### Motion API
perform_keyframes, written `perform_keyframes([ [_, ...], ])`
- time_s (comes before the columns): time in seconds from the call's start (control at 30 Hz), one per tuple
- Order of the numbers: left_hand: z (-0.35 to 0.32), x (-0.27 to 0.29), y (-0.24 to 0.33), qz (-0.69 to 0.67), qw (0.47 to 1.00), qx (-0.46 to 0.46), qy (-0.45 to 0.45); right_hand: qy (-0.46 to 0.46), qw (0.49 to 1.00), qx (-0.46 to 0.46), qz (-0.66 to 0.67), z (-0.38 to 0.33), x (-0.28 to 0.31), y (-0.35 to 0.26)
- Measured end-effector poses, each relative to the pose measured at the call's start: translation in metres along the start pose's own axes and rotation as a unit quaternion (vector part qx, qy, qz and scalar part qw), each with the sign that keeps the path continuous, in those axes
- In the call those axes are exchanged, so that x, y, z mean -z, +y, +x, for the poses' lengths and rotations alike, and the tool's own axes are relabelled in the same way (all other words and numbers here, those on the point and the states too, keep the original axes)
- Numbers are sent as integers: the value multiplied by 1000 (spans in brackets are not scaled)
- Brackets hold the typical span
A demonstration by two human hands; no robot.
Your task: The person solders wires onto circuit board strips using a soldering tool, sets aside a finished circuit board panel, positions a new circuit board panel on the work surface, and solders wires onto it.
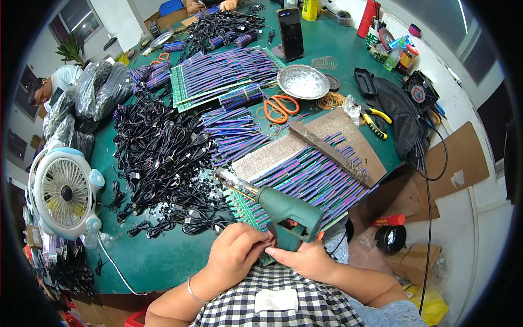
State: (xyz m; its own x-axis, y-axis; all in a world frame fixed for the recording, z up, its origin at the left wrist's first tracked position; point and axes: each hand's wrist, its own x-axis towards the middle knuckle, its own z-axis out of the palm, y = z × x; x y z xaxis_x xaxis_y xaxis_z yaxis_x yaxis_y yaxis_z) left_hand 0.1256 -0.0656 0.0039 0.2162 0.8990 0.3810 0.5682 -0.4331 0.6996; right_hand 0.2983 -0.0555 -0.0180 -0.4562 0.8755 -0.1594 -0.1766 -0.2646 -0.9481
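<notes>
My right hand (309,260) is wrapped around the handle of a green soldering gun (289,210), whose tip points to the far left. Close against the handle, my left hand (237,248) has its fingers pinched together; what they hold, if anything, is hidden. Just beyond the hands lies a green circuit board panel (239,207), its left edge under the gun's nose. Rows of blue, purple and black wires (305,177) lie across it. A flat bar (329,152) presses over the wires on a wooden board (272,155).
Black cables (158,152) are heaped at the left, near a white-blue fan (66,191). A metal bowl (303,82), orange scissors (280,109), yellow-handled pliers (377,122) and an upright phone (290,34) stand or lie farther back. Another person (52,87) sits at far left.
</notes>
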Motion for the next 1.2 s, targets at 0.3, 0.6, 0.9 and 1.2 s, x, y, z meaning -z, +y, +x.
perform_keyframes([
  [0.3,-6,7,-2,0,999,6,-36,64,995,-35,-63,2,-4,-2],
  [0.6,-4,17,-1,-11,996,15,-90,59,997,-46,-14,-2,-7,-11],
  [0.9,-7,19,-9,-51,993,9,-105,36,994,-104,-6,-3,0,-18],
  [1.2,-9,17,-8,-40,993,41,-100,-11,998,-63,-21,-2,2,-15],
])
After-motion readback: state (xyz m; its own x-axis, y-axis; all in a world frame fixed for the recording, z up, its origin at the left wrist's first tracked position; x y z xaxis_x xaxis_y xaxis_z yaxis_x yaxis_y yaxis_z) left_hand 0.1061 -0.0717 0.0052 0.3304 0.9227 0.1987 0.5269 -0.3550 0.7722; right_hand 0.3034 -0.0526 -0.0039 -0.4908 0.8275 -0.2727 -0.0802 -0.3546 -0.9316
